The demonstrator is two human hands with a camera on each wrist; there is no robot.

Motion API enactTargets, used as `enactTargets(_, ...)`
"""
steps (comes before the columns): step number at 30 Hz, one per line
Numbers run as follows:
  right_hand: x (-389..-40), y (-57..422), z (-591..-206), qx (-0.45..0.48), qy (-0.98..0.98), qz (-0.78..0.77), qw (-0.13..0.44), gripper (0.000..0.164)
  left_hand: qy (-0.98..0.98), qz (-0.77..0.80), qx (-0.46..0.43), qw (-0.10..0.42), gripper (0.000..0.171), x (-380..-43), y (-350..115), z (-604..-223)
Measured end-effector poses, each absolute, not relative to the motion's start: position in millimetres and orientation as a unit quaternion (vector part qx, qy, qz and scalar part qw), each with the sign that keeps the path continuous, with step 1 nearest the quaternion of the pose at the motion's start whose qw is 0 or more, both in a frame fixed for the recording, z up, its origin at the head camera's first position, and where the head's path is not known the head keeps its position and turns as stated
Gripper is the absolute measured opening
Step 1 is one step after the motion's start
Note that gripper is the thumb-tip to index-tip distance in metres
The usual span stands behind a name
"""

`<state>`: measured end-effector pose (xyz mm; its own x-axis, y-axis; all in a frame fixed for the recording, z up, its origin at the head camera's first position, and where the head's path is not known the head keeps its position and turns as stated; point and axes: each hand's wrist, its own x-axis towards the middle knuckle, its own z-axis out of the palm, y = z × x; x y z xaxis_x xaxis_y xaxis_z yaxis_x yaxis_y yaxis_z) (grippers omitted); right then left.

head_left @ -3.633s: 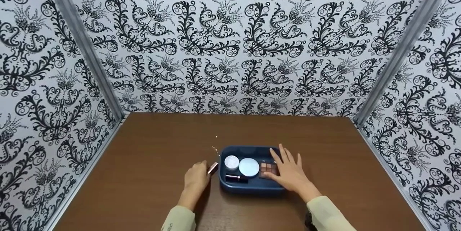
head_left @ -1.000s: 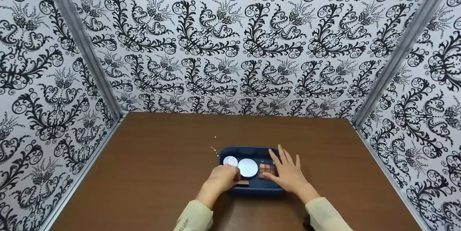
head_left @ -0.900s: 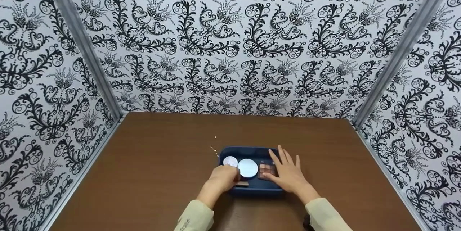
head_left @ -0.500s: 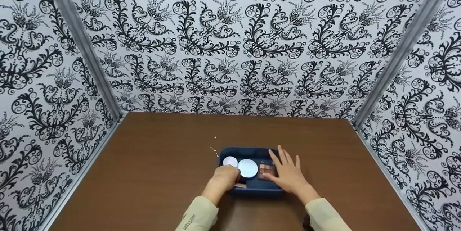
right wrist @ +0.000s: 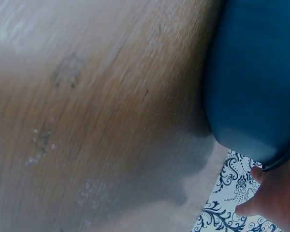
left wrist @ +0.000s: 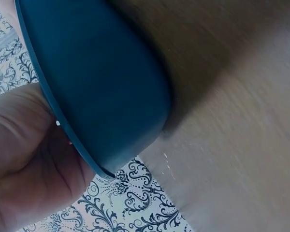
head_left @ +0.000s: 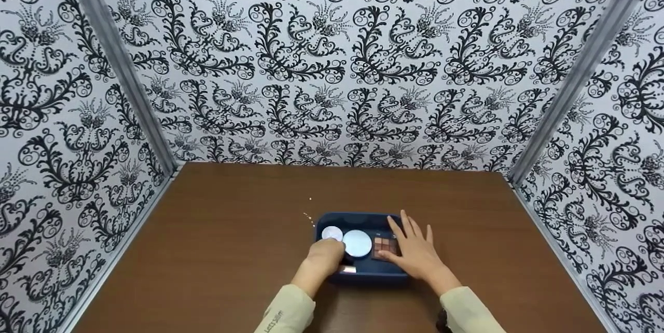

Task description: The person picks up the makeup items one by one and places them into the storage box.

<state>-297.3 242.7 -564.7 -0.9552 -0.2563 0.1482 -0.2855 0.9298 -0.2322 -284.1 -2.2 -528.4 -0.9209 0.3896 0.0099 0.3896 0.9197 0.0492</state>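
Note:
A blue tray [head_left: 381, 273] stands on the brown table, holding several cosmetics. My left hand [head_left: 324, 256] reaches over its near left corner with curled fingers and holds a lipstick tube [head_left: 348, 269] low by the near wall; only the tube's pale, shiny end shows. Behind these fingers lie a small white round jar [head_left: 332, 233] and a larger pale blue round compact [head_left: 357, 244]. My right hand [head_left: 417, 252] rests spread over the tray's right end, its thumb near an eyeshadow palette [head_left: 384, 246] of brown shades. A dark lipstick seen earlier is hidden under my left hand.
Small white specks [head_left: 309, 217] mark the brown table [head_left: 233, 219] left of the tray. Patterned black-and-white panels [head_left: 332, 63] with grey posts enclose the table at the back and sides.
My left hand has brought the lipstick tube from beside the tray into its near left part. In the last second the tube shifted slightly toward the near wall. My right hand stays put.

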Motion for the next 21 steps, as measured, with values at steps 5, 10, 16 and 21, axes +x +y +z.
enactTargets(5,-297.9,243.7,-563.7,0.138,-0.98,0.13,0.059,0.09,0.97,0.052,0.233,-0.036,0.023,-285.9,-7.6,-533.2)
enactTargets(10,-298.2,243.3,-565.7,0.14,-0.98,0.129,0.058,0.09,0.964,0.085,0.246,-0.061,0.018,-288.2,-11.7,-529.7)
enactTargets(16,-297.7,244.9,-564.7,0.141,-0.979,0.131,0.064,0.091,0.963,0.105,0.234,-0.085,0.021,-294.5,-11.6,-521.6)
enactTargets(21,-295.6,247.1,-562.5,0.138,-0.979,0.137,0.058,0.09,0.961,0.13,0.22,-0.109,0.024,-297.5,-12.1,-518.2)
